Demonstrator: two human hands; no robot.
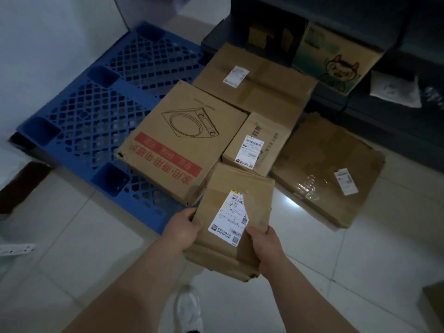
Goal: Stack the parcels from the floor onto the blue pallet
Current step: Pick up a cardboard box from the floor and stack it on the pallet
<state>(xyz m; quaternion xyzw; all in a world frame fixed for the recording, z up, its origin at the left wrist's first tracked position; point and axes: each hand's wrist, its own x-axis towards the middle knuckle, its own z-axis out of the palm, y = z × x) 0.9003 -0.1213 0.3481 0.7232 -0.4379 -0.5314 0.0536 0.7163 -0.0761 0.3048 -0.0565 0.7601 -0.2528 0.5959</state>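
I hold a small brown parcel (223, 188) with a white shipping label in the air above the floor, close to the pallet's near corner. My left hand (183, 228) grips its left edge and my right hand (265, 246) grips its near right corner. The blue pallet (96, 111) lies on the floor at the left. On its right part sit a large box with a red stripe (177, 143), a large taped box (264, 92) behind it and a small labelled box (257, 143). A flat wide parcel (326, 169) lies on the floor to the right.
Dark shelving (396, 131) stands at the back right, holding a box with a cartoon figure (336, 61) and a white bag (394, 90). A white wall is at the left. My white shoe (188, 308) stands on the pale tiled floor below the parcel.
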